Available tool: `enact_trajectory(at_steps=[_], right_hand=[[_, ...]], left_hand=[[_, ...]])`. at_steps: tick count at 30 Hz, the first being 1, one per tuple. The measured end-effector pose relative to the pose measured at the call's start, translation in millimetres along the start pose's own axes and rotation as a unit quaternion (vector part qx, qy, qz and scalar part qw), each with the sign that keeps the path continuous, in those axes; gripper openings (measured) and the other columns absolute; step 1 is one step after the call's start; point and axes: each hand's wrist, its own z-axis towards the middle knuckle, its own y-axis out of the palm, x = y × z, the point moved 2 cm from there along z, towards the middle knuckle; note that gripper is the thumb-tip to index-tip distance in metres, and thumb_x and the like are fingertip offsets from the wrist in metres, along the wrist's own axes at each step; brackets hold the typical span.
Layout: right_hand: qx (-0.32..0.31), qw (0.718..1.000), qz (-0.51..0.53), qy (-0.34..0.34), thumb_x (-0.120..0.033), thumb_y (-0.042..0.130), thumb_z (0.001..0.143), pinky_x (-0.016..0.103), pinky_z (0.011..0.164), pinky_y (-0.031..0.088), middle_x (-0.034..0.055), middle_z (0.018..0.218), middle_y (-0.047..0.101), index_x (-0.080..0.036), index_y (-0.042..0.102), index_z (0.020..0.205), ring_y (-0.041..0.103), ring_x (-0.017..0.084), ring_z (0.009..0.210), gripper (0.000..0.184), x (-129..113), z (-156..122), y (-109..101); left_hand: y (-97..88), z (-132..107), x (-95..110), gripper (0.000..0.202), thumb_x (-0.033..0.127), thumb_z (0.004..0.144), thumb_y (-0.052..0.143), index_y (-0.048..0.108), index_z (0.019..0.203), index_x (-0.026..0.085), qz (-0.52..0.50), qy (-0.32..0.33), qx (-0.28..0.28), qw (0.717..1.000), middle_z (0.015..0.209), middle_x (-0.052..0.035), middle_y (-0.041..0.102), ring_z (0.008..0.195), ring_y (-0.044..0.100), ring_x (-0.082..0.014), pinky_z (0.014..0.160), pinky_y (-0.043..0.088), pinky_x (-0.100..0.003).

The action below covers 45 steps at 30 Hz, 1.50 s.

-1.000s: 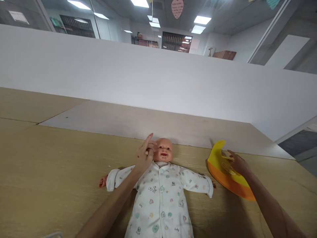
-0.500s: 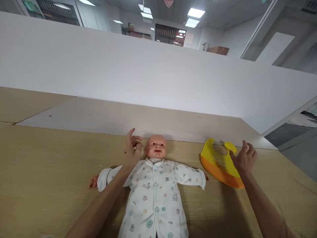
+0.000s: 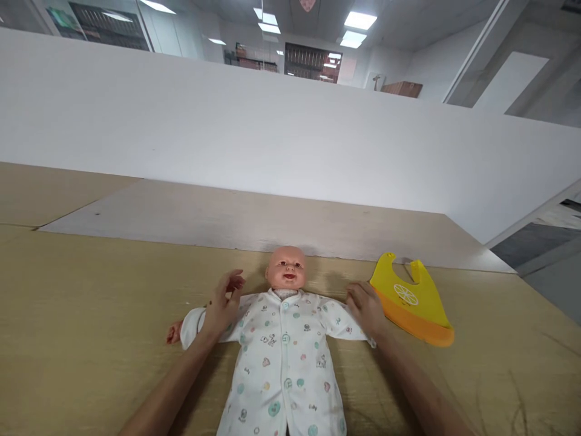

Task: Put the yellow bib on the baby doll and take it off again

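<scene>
- Left hand (image 3: 222, 301) at the doll's (image 3: 285, 363) sleeve (image 3: 193, 327), fingers (image 3: 233, 281) loosely open
- Right hand (image 3: 365, 307) on the other sleeve (image 3: 338, 321) – fingers curled, grip unclear
- Yellow bib (image 3: 411, 297) lies beside the doll, not on it

Baby doll (image 3: 285, 345) in white print onesie, lying face-up on tan wood-look table (image 3: 91, 303); L hand (image 3: 222, 301) over doll's R sleeve, fingers half curled; R hand (image 3: 365, 307) on doll's L sleeve; yellow/orange silicone bib (image 3: 408, 300) just past that hand, beside doll.
</scene>
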Motion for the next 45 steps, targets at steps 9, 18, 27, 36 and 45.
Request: enact_trajectory(at_steps=[9, 18, 27, 36, 45], right_hand=[[-0.272, 0.958, 0.07, -0.057, -0.012, 0.05, 0.07, 0.038, 0.108, 0.038, 0.0087, 0.134, 0.053, -0.016, 0.055, 0.128, 0.045, 0.022, 0.127, 0.058, -42.8, -3.7, -27.1], [-0.335, 0.942, -0.002, -0.003, -0.026, 0.057, 0.07, 0.042, 0.112, 0.032, 0.0087, 0.146, 0.042, -0.018, 0.037, 0.147, 0.036, 0.027, 0.135, 0.08, -50.8, -12.3, -8.7], [-0.317, 0.946, 0.057, 0.013, -0.011, 0.055, 0.065, 0.038, 0.108, 0.038, 0.0088, 0.137, 0.053, -0.015, 0.049, 0.138, 0.048, 0.026, 0.126, 0.074, -65.8, 9.3, 12.7], [-0.238, 0.96, 0.147, 0.008, -0.011, 0.056, 0.07, 0.032, 0.096, 0.046, 0.0053, 0.127, 0.062, -0.022, 0.059, 0.128, 0.06, 0.022, 0.113, 0.059, -44.4, 24.6, 28.9], [-0.211, 0.973, 0.089, 0.028, -0.01, 0.056, 0.073, 0.032, 0.098, 0.046, 0.0036, 0.126, 0.063, -0.022, 0.059, 0.127, 0.06, 0.021, 0.115, 0.056, -22.4, 59.2, 45.7]], left_hand=[[-1.6, -37.0, 8.3, 0.027, 0.017, 0.082, 0.049, 0.065, 0.102, 0.021, 0.294, 0.202, -0.023, 0.934, 0.102, -0.0107, 0.072, 0.093, 0.066, -0.0285, 0.083, 0.053, -0.045], [-23.2, -46.0, 1.6, 0.064, 0.005, 0.073, 0.047, 0.049, 0.134, 0.023, 0.255, 0.287, -0.19, 0.903, 0.139, -0.0125, 0.052, 0.125, 0.052, -0.0283, 0.099, 0.049, -0.042], [-0.3, -51.6, -19.4, 0.062, 0.014, 0.079, 0.049, 0.043, 0.141, 0.015, 0.333, 0.266, -0.204, 0.881, 0.131, -0.0154, 0.058, 0.115, 0.054, -0.0291, 0.099, 0.044, -0.044], [15.1, -22.0, -20.2, 0.045, 0.017, 0.087, 0.041, 0.053, 0.13, 0.013, 0.363, 0.244, -0.167, 0.884, 0.109, -0.0149, 0.064, 0.094, 0.058, -0.0276, 0.084, 0.047, -0.04], [35.0, 15.5, -24.7, 0.042, 0.019, 0.087, 0.043, 0.054, 0.127, 0.014, 0.409, 0.21, -0.136, 0.877, 0.103, -0.0148, 0.063, 0.091, 0.057, -0.0289, 0.081, 0.045, -0.04]])
